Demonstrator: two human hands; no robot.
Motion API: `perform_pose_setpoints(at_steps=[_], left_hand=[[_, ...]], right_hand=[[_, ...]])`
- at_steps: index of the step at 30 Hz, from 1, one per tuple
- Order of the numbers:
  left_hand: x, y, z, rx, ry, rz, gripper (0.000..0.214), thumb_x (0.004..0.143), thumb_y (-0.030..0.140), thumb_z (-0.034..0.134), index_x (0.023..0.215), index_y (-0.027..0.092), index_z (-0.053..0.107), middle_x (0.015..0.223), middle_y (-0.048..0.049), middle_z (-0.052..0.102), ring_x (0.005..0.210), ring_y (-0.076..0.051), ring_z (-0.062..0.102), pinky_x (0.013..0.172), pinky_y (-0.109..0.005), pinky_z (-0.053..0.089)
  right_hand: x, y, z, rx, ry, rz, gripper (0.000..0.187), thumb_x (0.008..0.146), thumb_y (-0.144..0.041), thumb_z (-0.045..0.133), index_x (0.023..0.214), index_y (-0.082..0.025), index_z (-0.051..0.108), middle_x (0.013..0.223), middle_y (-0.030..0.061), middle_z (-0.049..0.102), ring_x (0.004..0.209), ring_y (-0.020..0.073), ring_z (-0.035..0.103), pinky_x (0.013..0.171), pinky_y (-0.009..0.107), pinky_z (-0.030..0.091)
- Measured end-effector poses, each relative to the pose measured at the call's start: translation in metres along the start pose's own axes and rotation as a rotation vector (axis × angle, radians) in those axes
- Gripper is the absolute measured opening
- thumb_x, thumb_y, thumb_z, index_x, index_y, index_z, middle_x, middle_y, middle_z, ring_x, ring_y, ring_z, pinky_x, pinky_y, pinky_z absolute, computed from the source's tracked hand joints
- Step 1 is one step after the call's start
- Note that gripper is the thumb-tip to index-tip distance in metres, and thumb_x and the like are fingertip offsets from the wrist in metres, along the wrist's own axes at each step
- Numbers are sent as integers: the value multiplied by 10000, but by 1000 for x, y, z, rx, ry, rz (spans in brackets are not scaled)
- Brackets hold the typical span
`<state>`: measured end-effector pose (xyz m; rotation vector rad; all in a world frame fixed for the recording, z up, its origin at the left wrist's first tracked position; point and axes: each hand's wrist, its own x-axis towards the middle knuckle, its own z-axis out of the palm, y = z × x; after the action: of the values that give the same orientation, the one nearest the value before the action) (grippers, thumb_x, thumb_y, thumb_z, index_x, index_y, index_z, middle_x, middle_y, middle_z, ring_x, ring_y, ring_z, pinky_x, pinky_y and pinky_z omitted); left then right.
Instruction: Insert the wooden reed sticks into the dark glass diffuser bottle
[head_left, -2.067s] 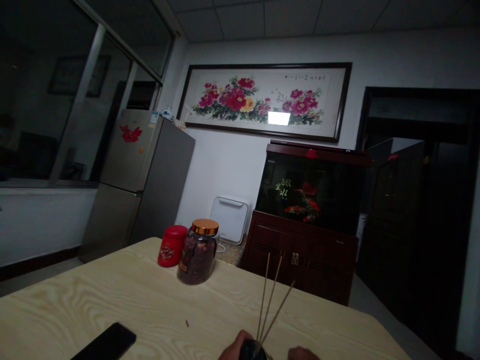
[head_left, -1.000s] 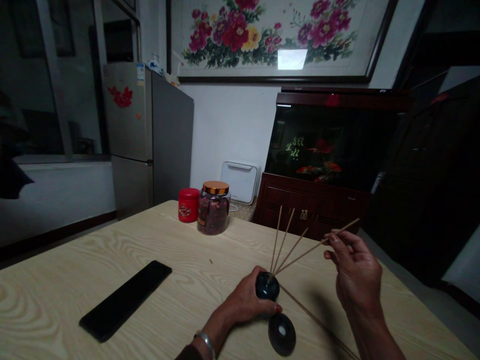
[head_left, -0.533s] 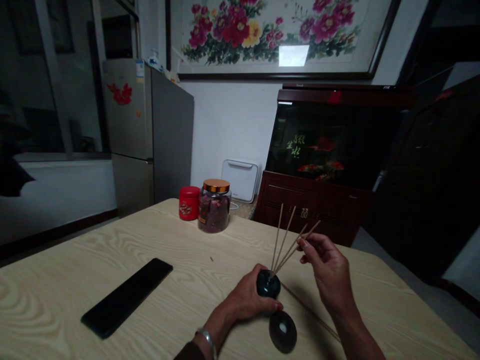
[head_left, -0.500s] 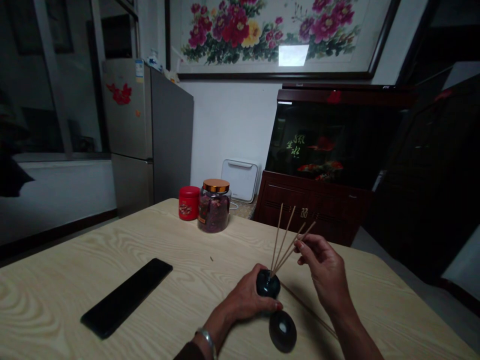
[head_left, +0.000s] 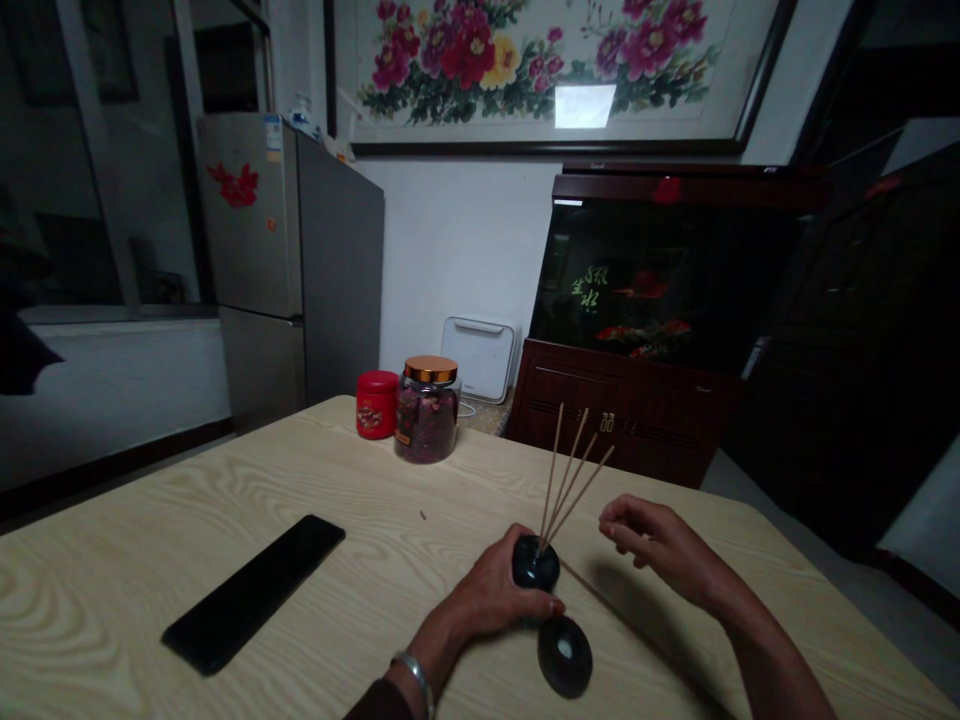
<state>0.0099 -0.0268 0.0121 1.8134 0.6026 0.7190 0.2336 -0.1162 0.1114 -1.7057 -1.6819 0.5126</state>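
Note:
My left hand is wrapped around a small, round, glossy dark bottle. Several thin wooden reed sticks fan up and out of its mouth. Another long stick runs from near the bottle down to the lower right, seemingly lying on the table. A dark round glossy object with a pale centre rests just below my left fingers. My right hand hovers beside the sticks, fingers loosely apart, holding nothing and not touching them.
A black phone lies on the pale wood-grain table. At the far edge stand a glass jar of dried flowers and a red tin. Behind the table are a fish tank on a wooden cabinet and a fridge.
My right hand has let go of the stick it pinched and moved lower and to the right, away from the sticks. That stick now stands in the bottle. My left hand has not moved.

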Motion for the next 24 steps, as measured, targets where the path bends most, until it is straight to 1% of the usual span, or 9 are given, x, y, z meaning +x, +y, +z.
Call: perform_pose_setpoints(at_steps=[2,3,4,6,9,12,17,21,24], left_hand=[[1,-1,1,-5,-8,-7,609,578,335,847,1079,182,536,911,7,595,817,-155,510,690,-239,397],[1,-2,1,-6,-10,-10,610,580,340,847,1078,182,534,910,7,594,819,-155,510,690,-239,397],[1,-2,1,-7,-9,-10,607,583,345,846,1076,181,532,911,6,593,822,-155,509,692,-238,396],[2,-2,1,-4,-2,-7,598,585,344,846,1066,179,531,909,7,588,819,-153,503,693,-236,395],[2,-2,1,-7,-5,-2,589,586,333,845,1059,178,531,903,9,580,807,-148,495,688,-233,394],[2,-1,1,-19,-11,2,581,590,333,843,1055,177,533,901,7,579,809,-149,494,684,-231,392],[1,0,1,1,-4,-3,587,584,328,845,1061,181,535,901,10,582,808,-150,496,698,-236,397],[2,0,0,-7,-4,-3,593,580,337,843,1060,177,533,894,13,571,803,-146,490,708,-238,399],[2,-1,0,-1,-4,1,590,577,339,843,1054,175,535,886,12,567,802,-147,489,699,-237,396]], right_hand=[[1,19,5,-323,-49,72,109,802,-239,553,776,-184,644,779,47,670,734,190,605,628,284,408],[2,28,10,-477,-77,117,99,767,-191,554,768,-184,653,794,59,682,749,199,611,638,291,390],[3,35,16,-595,-109,160,119,733,-159,560,777,-185,667,822,74,694,772,213,620,643,297,375],[3,44,29,-712,-170,218,182,677,-133,588,814,-190,693,882,103,707,815,243,638,639,304,358],[4,50,41,-722,-206,239,215,631,-121,623,818,-184,711,901,133,713,833,279,656,630,311,358],[4,54,44,-714,-221,238,212,656,-117,600,817,-189,717,917,136,718,845,289,663,639,315,366],[4,61,44,-693,-233,214,209,656,-109,594,803,-198,713,907,115,719,847,277,659,630,302,359],[4,64,47,-671,-211,198,201,678,-111,578,805,-204,703,888,94,712,836,251,648,634,292,355],[4,65,47,-645,-209,205,226,642,-86,586,792,-215,696,850,60,711,797,220,645,615,271,355]])
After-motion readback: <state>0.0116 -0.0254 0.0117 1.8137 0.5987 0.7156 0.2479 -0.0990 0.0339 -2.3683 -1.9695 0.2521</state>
